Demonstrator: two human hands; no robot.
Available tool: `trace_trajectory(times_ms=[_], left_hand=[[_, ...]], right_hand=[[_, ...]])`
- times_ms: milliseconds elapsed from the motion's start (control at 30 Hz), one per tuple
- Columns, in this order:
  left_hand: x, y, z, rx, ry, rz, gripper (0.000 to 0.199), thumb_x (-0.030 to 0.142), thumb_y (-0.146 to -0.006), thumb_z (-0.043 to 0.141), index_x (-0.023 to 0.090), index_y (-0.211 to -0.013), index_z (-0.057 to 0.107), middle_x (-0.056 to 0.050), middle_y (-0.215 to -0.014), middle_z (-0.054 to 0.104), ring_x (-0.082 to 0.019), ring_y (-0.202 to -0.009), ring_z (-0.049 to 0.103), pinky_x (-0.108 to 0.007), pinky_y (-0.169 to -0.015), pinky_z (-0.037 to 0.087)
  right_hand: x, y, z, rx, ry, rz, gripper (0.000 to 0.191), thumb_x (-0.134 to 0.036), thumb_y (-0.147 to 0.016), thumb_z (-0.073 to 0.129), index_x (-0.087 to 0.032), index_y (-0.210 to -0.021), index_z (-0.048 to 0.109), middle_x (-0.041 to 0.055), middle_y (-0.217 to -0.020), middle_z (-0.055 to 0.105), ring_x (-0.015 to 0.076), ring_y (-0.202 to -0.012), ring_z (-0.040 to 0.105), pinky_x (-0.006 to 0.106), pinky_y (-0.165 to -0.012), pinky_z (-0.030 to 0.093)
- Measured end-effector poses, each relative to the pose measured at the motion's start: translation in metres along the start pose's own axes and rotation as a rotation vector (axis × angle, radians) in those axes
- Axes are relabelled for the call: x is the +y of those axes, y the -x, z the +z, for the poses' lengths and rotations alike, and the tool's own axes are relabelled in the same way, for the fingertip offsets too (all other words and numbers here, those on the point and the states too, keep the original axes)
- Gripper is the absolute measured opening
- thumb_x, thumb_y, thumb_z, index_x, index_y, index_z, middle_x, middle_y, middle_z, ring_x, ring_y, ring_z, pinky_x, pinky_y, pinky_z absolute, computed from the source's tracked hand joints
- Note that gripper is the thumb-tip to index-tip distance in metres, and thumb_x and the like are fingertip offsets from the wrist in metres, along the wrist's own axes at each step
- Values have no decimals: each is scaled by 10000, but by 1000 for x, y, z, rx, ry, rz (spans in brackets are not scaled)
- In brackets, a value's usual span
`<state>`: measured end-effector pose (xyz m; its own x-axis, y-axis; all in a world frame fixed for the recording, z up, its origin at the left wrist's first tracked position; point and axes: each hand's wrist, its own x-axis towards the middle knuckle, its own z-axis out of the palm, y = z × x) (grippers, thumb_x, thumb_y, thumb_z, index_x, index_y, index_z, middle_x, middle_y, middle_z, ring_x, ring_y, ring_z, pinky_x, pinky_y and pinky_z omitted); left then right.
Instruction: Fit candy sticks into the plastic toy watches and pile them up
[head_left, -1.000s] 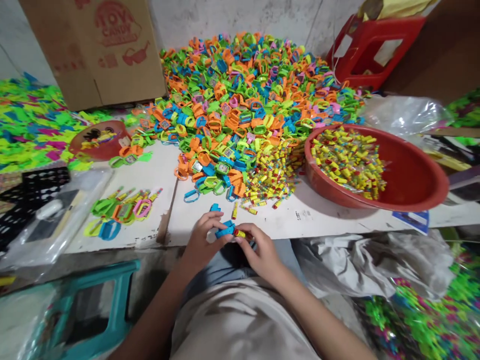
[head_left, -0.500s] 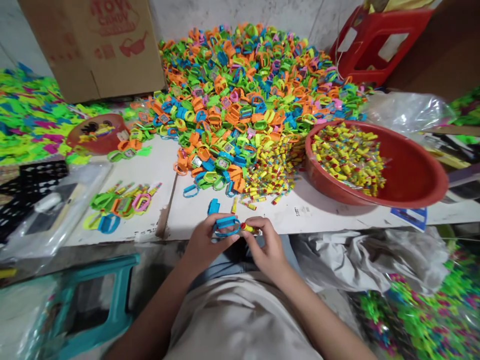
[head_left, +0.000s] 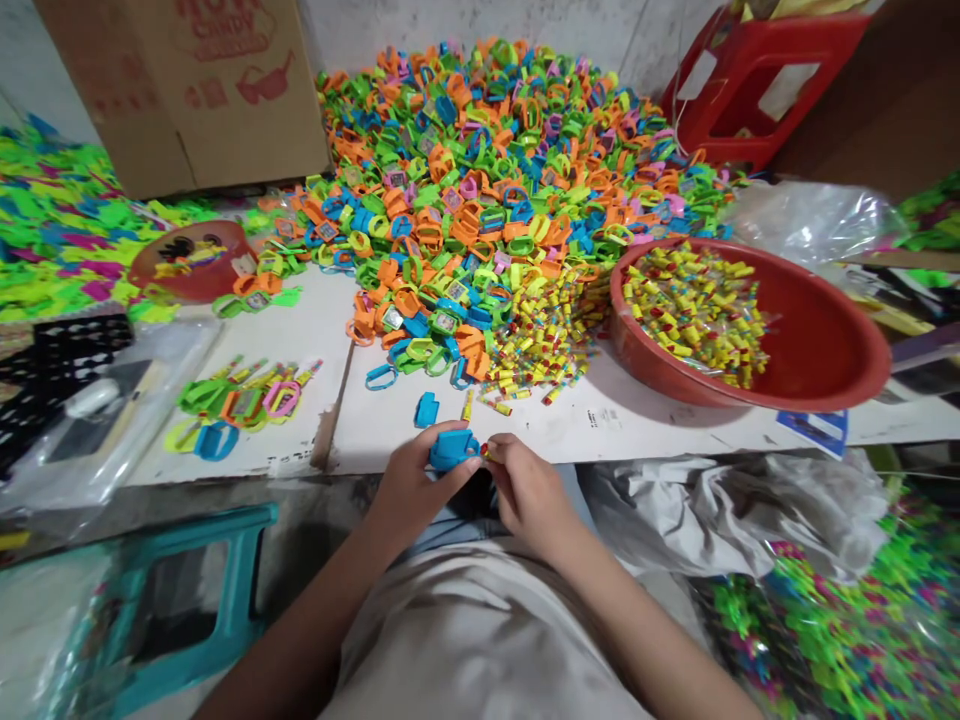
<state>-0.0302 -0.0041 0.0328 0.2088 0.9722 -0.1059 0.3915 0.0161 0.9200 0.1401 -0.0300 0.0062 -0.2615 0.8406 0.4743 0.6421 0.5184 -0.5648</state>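
Observation:
My left hand (head_left: pixel 420 485) grips a blue toy watch (head_left: pixel 451 450) between thumb and fingers, just off the table's front edge. At its right side, my right hand (head_left: pixel 529 490) pinches a small candy tube (head_left: pixel 485 450); only its red end shows, the rest hidden by the fingers. The tube's end meets or nearly meets the watch. Ahead of my hands, another blue toy watch (head_left: pixel 427 410) and a single yellow candy tube (head_left: pixel 467 406) lie on the white table (head_left: pixel 405 440). Farther left rests a group of toy watches (head_left: pixel 240 405) with candy tubes set by them.
A large heap of colourful toy watches (head_left: pixel 480 190) covers the back. Yellow candy tubes (head_left: pixel 544 340) are piled beside a red basin (head_left: pixel 817 330) holding more. A cardboard box (head_left: pixel 217 100), a smaller red bowl (head_left: pixel 202 270) and a teal stool (head_left: pixel 247 590) stand left.
The blue watch has turned in my left hand, its loop less visible now. My right fingers have closed further over the candy tube, hiding its yellow part.

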Motion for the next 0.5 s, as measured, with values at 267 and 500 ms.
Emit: trace_trajectory(times_ms=[267,500], left_hand=[[-13,-2,14,-83,102,-213,446,442,-761,616,153,-1097,573,-28,-816,677,-191,-736,653,-316,-720,529],[-15,-8,0,-19,-37,-131,428,469,-774,604,174,-1083,573,-41,-886,664,-195,-773,635,-316,-715,519]], right_hand=[[-4,6,7,-170,325,116,111,-271,-925,438,-206,-842,472,36,-699,631,181,-593,600,269,-532,340],[7,-4,17,-194,262,139,163,-350,-928,516,-189,-904,524,48,-771,662,200,-682,609,283,-607,379]])
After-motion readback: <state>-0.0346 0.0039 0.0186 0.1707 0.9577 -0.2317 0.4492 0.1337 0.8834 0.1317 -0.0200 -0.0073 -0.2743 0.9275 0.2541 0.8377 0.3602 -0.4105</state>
